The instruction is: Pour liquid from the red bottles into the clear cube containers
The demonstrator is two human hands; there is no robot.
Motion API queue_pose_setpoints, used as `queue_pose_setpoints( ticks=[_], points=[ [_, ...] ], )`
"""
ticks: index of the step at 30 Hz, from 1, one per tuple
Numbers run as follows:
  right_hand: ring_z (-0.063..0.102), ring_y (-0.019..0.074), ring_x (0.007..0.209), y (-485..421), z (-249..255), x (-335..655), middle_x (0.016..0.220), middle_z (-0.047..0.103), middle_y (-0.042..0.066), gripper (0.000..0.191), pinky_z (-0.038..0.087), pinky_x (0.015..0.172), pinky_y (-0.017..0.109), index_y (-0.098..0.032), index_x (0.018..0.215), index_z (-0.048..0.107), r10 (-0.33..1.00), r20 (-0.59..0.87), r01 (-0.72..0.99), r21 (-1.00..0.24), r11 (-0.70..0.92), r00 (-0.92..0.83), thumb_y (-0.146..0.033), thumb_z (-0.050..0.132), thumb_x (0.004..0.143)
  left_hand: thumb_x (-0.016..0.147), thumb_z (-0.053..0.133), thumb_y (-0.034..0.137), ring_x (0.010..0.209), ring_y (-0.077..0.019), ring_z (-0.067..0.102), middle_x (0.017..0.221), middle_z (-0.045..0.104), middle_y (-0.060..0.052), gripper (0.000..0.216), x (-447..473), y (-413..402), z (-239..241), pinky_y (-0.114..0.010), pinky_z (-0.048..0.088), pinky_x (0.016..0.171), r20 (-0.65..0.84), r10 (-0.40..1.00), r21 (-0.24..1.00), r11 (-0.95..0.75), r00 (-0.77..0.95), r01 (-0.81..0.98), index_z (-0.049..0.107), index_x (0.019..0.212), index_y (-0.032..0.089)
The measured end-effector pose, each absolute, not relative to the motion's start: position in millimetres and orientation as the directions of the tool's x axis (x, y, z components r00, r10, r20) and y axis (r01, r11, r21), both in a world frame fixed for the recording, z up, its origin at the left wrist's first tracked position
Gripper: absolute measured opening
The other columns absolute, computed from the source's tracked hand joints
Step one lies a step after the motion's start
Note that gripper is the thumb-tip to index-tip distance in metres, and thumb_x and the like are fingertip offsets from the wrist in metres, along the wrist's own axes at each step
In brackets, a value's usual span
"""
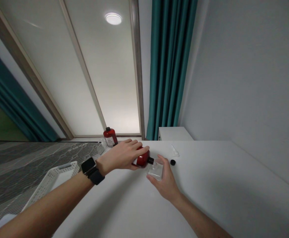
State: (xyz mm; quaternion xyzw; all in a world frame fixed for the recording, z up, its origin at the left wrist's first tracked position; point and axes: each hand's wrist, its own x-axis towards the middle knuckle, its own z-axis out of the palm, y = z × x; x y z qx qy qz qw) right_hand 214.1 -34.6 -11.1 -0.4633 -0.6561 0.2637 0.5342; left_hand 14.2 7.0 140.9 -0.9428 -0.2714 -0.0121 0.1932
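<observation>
The left hand [124, 154] has its fingers wrapped round a glossy, translucent red bottle [143, 159], which lies tipped over the counter [139, 205]. Its long axis runs left to right, nearly level, with the black neck [150, 160] pointing right and slightly near. The neck ends at the top of a clear, boxy, smooth-walled container [155, 171]; whether the two touch cannot be told. The right hand [168, 183] clamps this container between thumb and fingers.

Just right of that hand a small, round black cap [172, 162] lies on the smooth white counter, with a thin transparent piece [175, 151] farther off. A second red bottle [110, 137], rounded, white-labelled and black-topped, stands far left. Near left is a perforated white basket [48, 177].
</observation>
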Motion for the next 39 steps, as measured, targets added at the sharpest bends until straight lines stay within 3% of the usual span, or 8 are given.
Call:
queue_pose_setpoints(
  ticks=[39],
  points=[
    [0.058, 0.0319, 0.119, -35.0, -8.4, 213.8, 0.131, 0.054, 0.012, 0.072, 0.048, 0.102, 0.056, -0.025, 0.135, 0.038, 0.893, 0.451, 0.279, -0.856, 0.435, -0.009, -0.026, 0.074, 0.073, 0.084, 0.069, 0.047, 0.09, -0.0271, 0.063, 0.107, 0.065, -0.009, 0.052, 16.2, 6.6, 142.8, -0.039, 0.049, 0.079, 0.11, 0.516, -0.365, -0.774, 0.849, 0.518, 0.049, 0.126, 0.022]
  ],
)
